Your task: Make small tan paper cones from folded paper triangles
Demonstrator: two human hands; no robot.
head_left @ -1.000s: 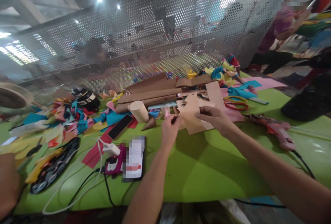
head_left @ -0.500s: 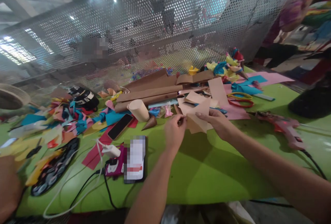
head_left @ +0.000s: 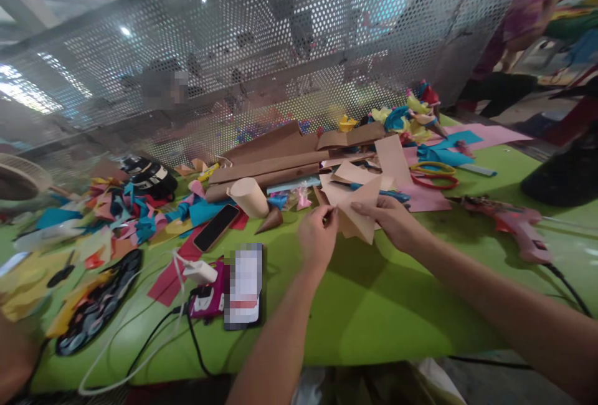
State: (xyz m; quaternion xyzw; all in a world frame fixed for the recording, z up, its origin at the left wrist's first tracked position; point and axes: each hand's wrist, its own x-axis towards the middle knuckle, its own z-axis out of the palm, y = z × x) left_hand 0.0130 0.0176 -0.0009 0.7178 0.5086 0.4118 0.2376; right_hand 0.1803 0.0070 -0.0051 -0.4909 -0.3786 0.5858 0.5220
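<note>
Tan paper sheet pinched by left hand and right hand.

Lime-green tabletop, tan paper, brown rolls, pink glue gun, red and yellow scissors, black phone, cream cone, teal scraps, white cable, silver perforated screen

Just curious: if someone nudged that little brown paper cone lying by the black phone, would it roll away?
Probably in a curve, not straight: the brown cone lies on its side and tapers to a point. It looks like thin rolled paper, so likely light and easily crushed.
</note>
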